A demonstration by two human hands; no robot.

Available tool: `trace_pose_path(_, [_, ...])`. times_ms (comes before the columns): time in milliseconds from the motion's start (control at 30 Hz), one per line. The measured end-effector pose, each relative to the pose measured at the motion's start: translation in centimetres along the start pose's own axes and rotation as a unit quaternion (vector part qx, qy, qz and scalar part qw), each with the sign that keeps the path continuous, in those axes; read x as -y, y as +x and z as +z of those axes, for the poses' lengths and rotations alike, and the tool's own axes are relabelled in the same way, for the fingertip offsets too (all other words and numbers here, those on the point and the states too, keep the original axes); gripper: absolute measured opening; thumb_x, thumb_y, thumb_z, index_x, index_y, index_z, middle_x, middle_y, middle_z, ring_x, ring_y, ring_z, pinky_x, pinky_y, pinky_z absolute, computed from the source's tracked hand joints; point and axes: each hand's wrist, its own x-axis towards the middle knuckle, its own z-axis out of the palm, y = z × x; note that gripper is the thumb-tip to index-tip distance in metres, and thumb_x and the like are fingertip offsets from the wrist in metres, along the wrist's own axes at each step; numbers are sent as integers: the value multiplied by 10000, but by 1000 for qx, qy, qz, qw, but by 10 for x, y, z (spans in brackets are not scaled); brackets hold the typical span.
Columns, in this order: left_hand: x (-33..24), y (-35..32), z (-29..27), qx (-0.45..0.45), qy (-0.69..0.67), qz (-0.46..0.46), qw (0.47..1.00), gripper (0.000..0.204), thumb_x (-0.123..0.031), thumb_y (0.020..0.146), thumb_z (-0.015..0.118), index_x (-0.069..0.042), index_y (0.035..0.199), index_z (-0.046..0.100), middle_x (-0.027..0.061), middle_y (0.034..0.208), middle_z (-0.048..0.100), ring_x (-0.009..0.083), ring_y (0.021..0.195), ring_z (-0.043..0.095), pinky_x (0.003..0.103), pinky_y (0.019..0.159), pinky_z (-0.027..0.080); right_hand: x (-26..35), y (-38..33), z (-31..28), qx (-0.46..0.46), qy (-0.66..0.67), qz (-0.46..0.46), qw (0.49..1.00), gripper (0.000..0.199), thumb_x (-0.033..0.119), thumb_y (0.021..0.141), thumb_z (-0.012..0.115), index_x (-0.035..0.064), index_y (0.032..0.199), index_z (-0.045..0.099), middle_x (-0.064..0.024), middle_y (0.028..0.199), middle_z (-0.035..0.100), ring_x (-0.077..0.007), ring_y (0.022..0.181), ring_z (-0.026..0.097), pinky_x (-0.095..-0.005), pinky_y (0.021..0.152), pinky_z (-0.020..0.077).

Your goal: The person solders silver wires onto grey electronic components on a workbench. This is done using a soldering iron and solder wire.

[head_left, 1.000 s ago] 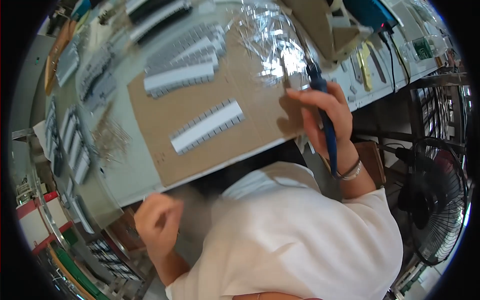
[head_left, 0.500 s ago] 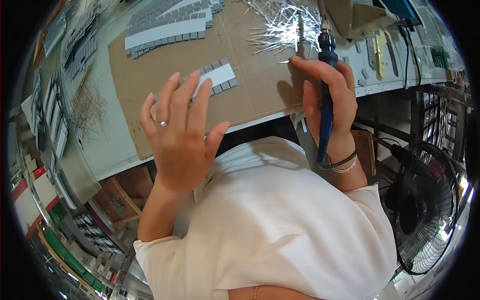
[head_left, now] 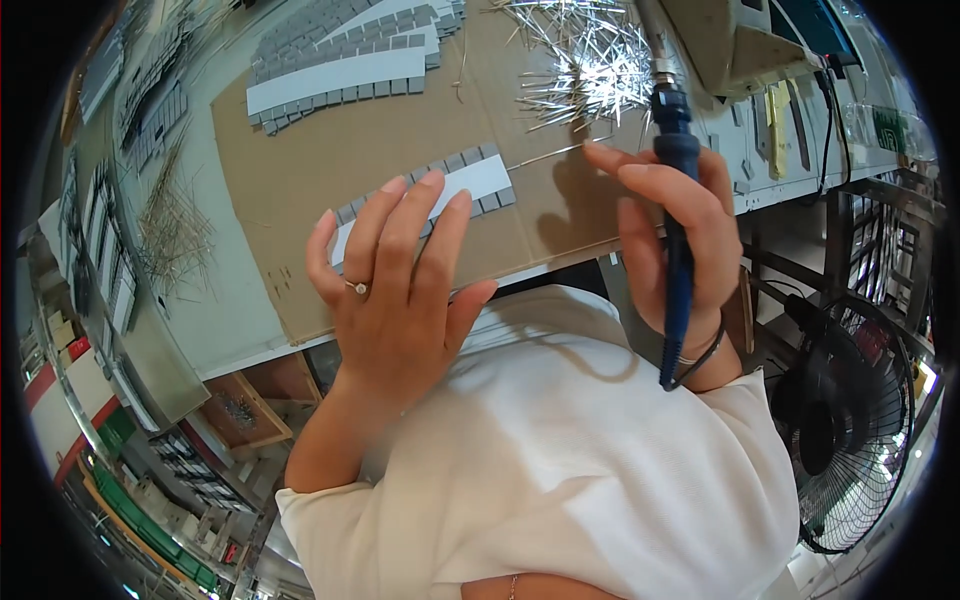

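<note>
Since the earlier frame, the left hand [head_left: 395,300] had slid toward 1 o'clock, fingers spread wide and flat, tips touching the white strip edged with grey square tabs [head_left: 440,195] on the brown cardboard sheet [head_left: 300,170]. At 3 o'clock from it, the right hand [head_left: 675,245] was wrapped around the blue-handled soldering iron [head_left: 678,200], tip pointing toward 12 o'clock into the heap of thin silver wire pins [head_left: 585,60]. More grey-tabbed strips [head_left: 340,50] lay at 11 o'clock.

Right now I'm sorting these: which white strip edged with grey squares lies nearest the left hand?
The lone strip under the left hand's fingertips; the others are stacked at the cardboard's far edge.
</note>
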Motion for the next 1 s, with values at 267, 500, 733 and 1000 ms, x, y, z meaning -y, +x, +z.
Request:
trace_pose_path(267, [2,0,-1,30,-4,23,999,520,-467,1002,368,-60,1272,548,98,1331,519,262,1244,472,521,1068,203,9,-10,-57,-105,-5,206,973,793,661,880,505,-54,1210,602,-139,1056,662,-149,751,618,-239,620,452])
trace_pose_path(500, [0,0,-1,33,-5,14,999,502,-467,1015,329,-100,1266,563,65,1330,517,211,1232,479,567,1039,226,5,-18,-66,-175,163,154,959,388,292,931,599,-86,1011,630,-119,717,577,-140,564,498,-235,514,367])
trace_pose_path(733, [3,-4,5,19,19,24,999,563,-505,1005,320,-69,1253,576,83,1333,518,237,1236,475,528,1064,204,4,-15,-56,-172,328,239,898,339,176,842,614,-63,1052,496,-100,775,515,-112,547,399,-231,536,359])
trace_pose_path(1000, [3,-2,10,7,26,23,999,569,-520,1006,304,-93,1267,575,63,1335,522,224,1227,484,523,1071,194,4,-14,-49,-135,350,186,908,173,114,844,564,-21,898,471,-60,660,454,-83,514,353,-225,562,321])
